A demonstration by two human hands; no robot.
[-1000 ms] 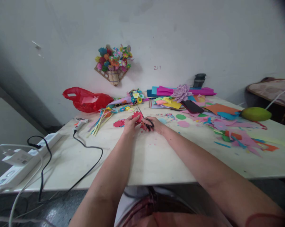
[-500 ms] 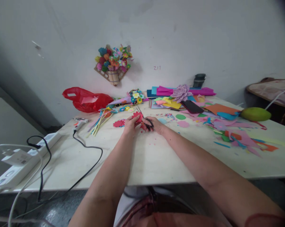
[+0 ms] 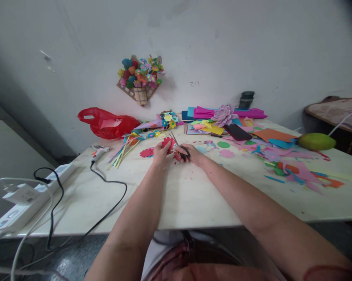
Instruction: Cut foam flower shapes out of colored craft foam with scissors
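Observation:
My left hand [image 3: 159, 153] pinches a red paper flower shape [image 3: 167, 143] just above the white table [image 3: 190, 195]. My right hand [image 3: 192, 153] grips black-handled scissors [image 3: 180, 148], whose blades point up and left into the red paper. Both hands meet at the table's middle, far from me. Another red paper flower [image 3: 147, 152] lies flat just left of my left hand, and small red scraps lie under the hands.
A glue gun [image 3: 98, 151] with a black cord lies at left near a white power strip [image 3: 26, 201]. A red plastic bag [image 3: 107, 123], paper flowers on sticks, coloured paper sheets and scraps [image 3: 292, 166], a black phone [image 3: 237, 132] and a green fruit [image 3: 316, 141] crowd the far and right side.
The red paper has turned slightly in my left hand against the scissor blades. Otherwise both hands stay in place.

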